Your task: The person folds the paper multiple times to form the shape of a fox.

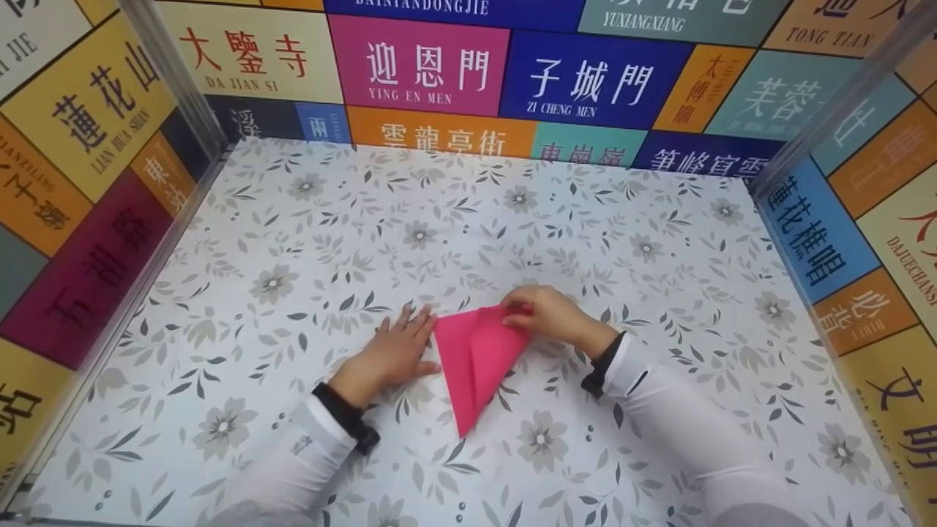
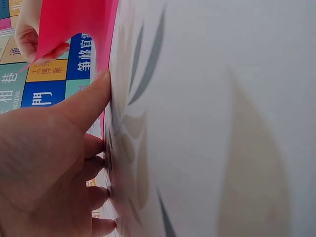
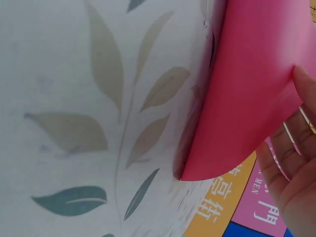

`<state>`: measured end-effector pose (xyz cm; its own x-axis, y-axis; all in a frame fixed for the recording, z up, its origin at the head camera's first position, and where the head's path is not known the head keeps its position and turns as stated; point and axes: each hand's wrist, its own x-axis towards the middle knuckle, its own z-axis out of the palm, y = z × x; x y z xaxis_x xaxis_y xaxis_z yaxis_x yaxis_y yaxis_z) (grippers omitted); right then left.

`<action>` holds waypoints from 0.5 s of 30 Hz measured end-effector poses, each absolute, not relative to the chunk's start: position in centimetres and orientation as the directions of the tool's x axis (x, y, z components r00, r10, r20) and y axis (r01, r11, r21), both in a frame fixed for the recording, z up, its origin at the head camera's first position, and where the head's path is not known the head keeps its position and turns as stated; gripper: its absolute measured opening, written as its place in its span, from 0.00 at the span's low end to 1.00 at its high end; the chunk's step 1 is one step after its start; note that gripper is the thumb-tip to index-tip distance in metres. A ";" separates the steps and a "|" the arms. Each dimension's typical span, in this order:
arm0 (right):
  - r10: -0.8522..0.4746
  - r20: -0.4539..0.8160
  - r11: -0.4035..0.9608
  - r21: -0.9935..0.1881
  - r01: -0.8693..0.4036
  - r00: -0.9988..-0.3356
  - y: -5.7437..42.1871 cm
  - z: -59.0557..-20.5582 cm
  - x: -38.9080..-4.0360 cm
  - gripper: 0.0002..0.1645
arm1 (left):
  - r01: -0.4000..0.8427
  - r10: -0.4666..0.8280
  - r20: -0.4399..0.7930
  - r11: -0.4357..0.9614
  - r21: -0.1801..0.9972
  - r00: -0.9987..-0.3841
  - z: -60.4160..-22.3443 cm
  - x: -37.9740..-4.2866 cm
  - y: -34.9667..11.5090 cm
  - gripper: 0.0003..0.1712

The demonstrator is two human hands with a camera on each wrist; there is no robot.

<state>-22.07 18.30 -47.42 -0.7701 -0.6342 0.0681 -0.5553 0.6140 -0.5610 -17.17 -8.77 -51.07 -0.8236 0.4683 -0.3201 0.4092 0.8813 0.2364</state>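
A pink sheet of paper (image 1: 457, 366), folded to a point at its near end, lies on the patterned table with its right flap (image 1: 494, 351) lifted. My right hand (image 1: 549, 313) pinches the upper right edge of that flap between thumb and fingers. In the right wrist view the raised paper (image 3: 247, 94) curves up off the tabletop toward the thumb. My left hand (image 1: 395, 350) is spread flat on the table at the paper's left edge. The left wrist view has its thumb (image 2: 91, 101) straight, with the tip right at the pink paper (image 2: 81, 19).
The tabletop (image 1: 351, 241) has a white cover printed with grey leaves and flowers. Upright panels (image 1: 421, 69) with coloured, lettered blocks stand along the back and both sides. Metal strips (image 1: 176, 80) run up the corners.
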 end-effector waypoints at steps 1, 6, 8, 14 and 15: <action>-0.638 0.062 0.616 -0.558 -0.557 -0.768 18.1 -47.4 -22.2 0.12 | 0.410 0.468 -0.321 0.882 0.233 -0.823 -51.1 -17.2 -8.8 0.50; -0.659 0.051 0.625 -0.518 -0.584 -0.750 17.0 -47.7 -22.8 0.11 | 0.418 0.472 -0.319 0.880 0.226 -0.822 -51.1 -17.1 -8.8 0.50; -0.664 0.053 0.628 -0.502 -0.595 -0.745 16.7 -47.9 -23.0 0.11 | 0.413 0.472 -0.317 0.880 0.236 -0.823 -50.9 -17.1 -8.8 0.50; -0.662 0.016 0.660 -0.460 -0.593 -0.749 15.3 -48.3 -23.4 0.11 | 0.409 0.472 -0.295 0.877 0.252 -0.830 -50.6 -16.9 -8.9 0.50; -0.661 0.003 0.670 -0.448 -0.592 -0.751 15.0 -48.3 -23.4 0.12 | 0.410 0.471 -0.294 0.878 0.248 -0.832 -50.6 -16.9 -8.8 0.50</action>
<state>-23.40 15.04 -48.31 -0.7505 -0.6608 0.0029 -0.5917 0.6700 -0.4482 -16.88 -8.84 -50.57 -0.8316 0.4710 -0.2943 0.4096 0.8780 0.2477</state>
